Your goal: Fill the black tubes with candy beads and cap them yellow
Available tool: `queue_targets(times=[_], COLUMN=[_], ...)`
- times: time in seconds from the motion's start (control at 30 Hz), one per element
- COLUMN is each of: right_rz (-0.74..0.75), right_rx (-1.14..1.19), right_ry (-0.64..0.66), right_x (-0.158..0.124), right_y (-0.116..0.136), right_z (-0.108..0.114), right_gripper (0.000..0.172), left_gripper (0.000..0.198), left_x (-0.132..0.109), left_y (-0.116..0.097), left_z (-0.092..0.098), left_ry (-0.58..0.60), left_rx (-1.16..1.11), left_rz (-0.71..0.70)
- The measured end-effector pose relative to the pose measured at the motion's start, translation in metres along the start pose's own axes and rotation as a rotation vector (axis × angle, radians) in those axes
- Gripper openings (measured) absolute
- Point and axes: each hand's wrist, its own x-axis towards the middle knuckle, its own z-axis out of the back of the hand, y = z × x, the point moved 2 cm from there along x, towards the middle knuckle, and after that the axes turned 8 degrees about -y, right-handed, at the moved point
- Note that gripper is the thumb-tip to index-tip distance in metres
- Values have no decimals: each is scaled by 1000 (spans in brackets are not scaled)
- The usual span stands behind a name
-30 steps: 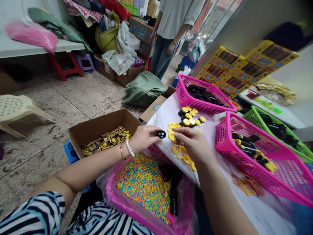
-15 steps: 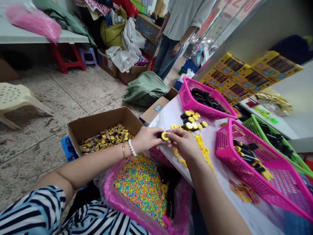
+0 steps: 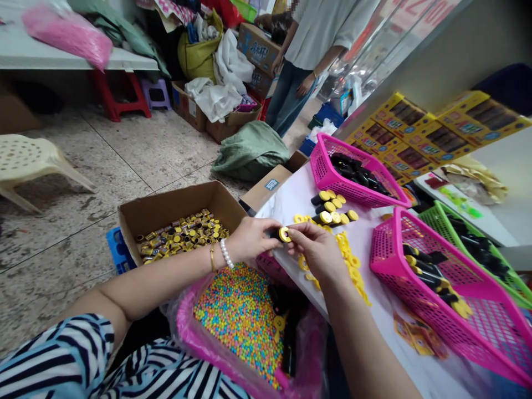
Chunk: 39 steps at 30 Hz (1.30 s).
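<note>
The small black tube with a round yellow ring [image 3: 284, 234] is held in the air between the two hands, just over the near edge of the white marble-patterned tabletop [image 3: 286, 194]. The left hand [image 3: 249, 239], with a pearl bracelet [image 3: 226, 254] and a gold bangle [image 3: 212, 258] at its wrist, is closed in a pinch around the black body, while the right hand [image 3: 318, 252] has its fingertips closed on the yellow ring, so neither hand is open and both bear on the one piece. A steady pinch at the ring's edge, with the fingers clear of its face, would best keep it square to the tube end. Close by on the tabletop lie a row of black tubes with yellow ends [image 3: 332, 208] and a scatter of loose yellow rings [image 3: 351, 255]. Below the hands, a pink plastic tub [image 3: 187, 327] holds multicoloured candy beads [image 3: 236, 321]. To the left stands a cardboard box [image 3: 178, 205] of small gold-and-black pieces [image 3: 183, 235], and to the right a pink mesh basket [image 3: 376, 260] holds more black tubes. A standing person [image 3: 307, 55] in a pale shirt and jeans is well apart, farther back.
</note>
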Motion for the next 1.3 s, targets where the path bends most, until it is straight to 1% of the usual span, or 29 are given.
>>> queue_targets(times=[0.17,0.37,0.4,0.47,0.57,0.63,0.73,0.83,0.9,1.0,1.1,1.2,1.23,1.3], right_rz=[10,58,64,73,75,90,132,137,110,69,54,24,10,-22], right_rx=[1,-50,-50,-46,-54,-70,-83,-79,-67,-47,-27,31,54,81], right_ry=[-14,-31,-30,-20,5,10,7,0,-23,-37,2,39,45,70], right_x=[-2,-5,-6,-7,-8,-9,-9,-9,-9,-8,-7,-7,-8,-9], right_y=[3,3,3,2,2,3,3,0,-4,-6,-5,-3,-3,-3], right_z=[-3,-4,-5,-5,-6,-7,-8,-8,-8,-7,-2,10,16,25], right_gripper=[35,33,33,35,37,38,38,37,37,36,37,45,48,51], left_gripper=[23,22,23,26,19,16,17,17,17,22,31,46,48,43], left_x=[0,-2,-2,-1,1,3,5,5,4,2,-1,-5,-7,-8], left_y=[-3,-3,-3,-5,-10,-12,-8,-1,3,3,0,-3,-3,-3], left_z=[0,-2,-1,0,0,-1,-6,-12,-14,-13,-10,-8,-8,-8], left_ry=[-1,-22,-22,4,111,143,95,16,-18,-10,34,24,13,10], left_rx=[-13,-18,-25,-68,-245,-381,-500,-527,-528,-545,-513,-347,-282,-164], left_rz=[25,39,59,144,304,369,432,486,508,481,383,234,197,151])
